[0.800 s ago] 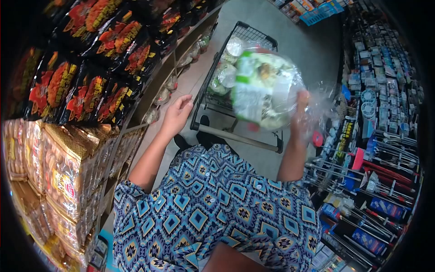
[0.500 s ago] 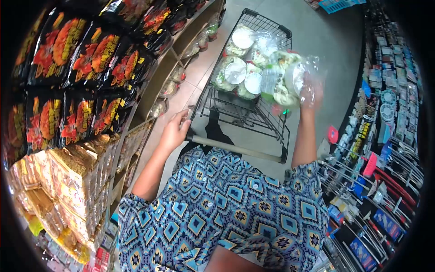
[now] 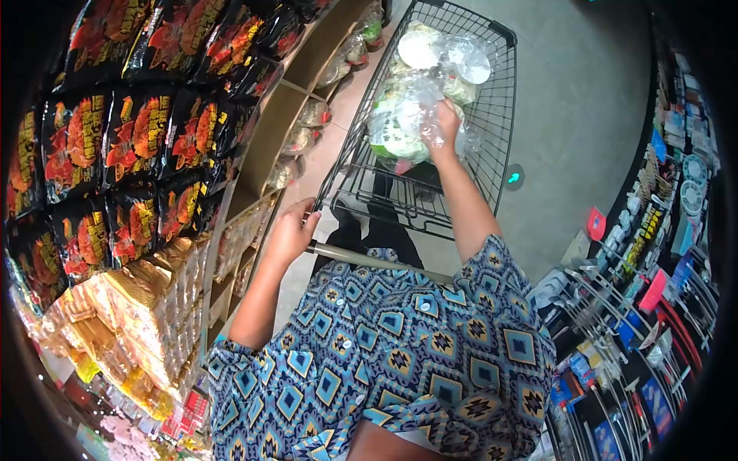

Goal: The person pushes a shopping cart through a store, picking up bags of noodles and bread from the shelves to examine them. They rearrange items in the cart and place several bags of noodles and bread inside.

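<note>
My right hand (image 3: 444, 127) is closed on the crinkled clear top of a plastic bag (image 3: 400, 123) with pale and green contents. The bag is low in the black wire shopping cart (image 3: 510, 100), over other packages; whether it rests on them I cannot tell. Beyond it are similar clear bags, including a package with a white round top (image 3: 419, 50) and another bag (image 3: 465, 58) beside it. My left hand (image 3: 290, 232) is at the cart's near left corner, fingers curled at the rim beside the pale push handle (image 3: 369, 260).
Left of me a shelf (image 3: 261, 157) holds black snack packets (image 3: 77, 138), gold packages (image 3: 146, 307) and clear bags (image 3: 311, 115). Hanging tools and household goods (image 3: 615, 323) line the right side. A green arrow (image 3: 513, 178) glows on the grey floor.
My right hand has moved left, bringing the bag from above the cart's right side down into the basket. The view has shifted a little; my left hand stays at the cart's corner.
</note>
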Action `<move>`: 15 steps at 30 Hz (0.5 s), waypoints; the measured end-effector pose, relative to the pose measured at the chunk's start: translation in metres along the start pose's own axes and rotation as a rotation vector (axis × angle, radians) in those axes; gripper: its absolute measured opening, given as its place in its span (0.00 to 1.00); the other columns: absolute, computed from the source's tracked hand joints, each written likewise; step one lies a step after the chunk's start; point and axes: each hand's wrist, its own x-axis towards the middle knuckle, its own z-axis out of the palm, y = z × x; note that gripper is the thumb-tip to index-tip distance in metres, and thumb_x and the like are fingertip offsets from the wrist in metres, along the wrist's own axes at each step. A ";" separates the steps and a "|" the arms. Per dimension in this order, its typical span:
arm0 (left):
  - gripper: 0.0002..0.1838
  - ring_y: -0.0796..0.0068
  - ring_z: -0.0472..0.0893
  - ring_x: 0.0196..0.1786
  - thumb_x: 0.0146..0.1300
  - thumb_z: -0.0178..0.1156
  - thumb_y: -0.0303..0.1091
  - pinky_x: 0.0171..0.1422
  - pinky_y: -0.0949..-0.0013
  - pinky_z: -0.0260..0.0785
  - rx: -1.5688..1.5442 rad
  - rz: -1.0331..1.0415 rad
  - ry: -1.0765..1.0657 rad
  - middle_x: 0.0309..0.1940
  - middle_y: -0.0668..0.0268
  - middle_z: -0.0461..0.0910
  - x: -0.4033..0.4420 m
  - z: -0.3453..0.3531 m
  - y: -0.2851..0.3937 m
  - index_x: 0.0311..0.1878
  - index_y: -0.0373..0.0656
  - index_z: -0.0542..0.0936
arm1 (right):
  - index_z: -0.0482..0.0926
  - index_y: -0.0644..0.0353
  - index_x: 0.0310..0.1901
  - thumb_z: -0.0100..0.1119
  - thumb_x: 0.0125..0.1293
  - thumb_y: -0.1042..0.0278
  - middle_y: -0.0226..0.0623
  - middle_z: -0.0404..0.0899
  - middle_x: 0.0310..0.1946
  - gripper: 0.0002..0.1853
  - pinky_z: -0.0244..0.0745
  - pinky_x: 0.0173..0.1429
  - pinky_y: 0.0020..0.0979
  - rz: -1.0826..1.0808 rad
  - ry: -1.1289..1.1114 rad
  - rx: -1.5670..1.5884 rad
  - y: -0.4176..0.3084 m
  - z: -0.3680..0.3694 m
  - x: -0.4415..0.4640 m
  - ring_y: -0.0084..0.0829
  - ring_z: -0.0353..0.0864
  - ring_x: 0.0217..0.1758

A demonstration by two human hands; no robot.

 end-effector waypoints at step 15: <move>0.20 0.52 0.81 0.43 0.60 0.61 0.32 0.49 0.61 0.72 0.054 -0.068 -0.006 0.40 0.47 0.80 0.004 0.007 -0.005 0.55 0.36 0.76 | 0.75 0.63 0.22 0.63 0.48 0.74 0.41 0.73 0.25 0.06 0.68 0.35 0.32 0.109 0.068 0.049 -0.022 0.066 -0.040 0.39 0.74 0.31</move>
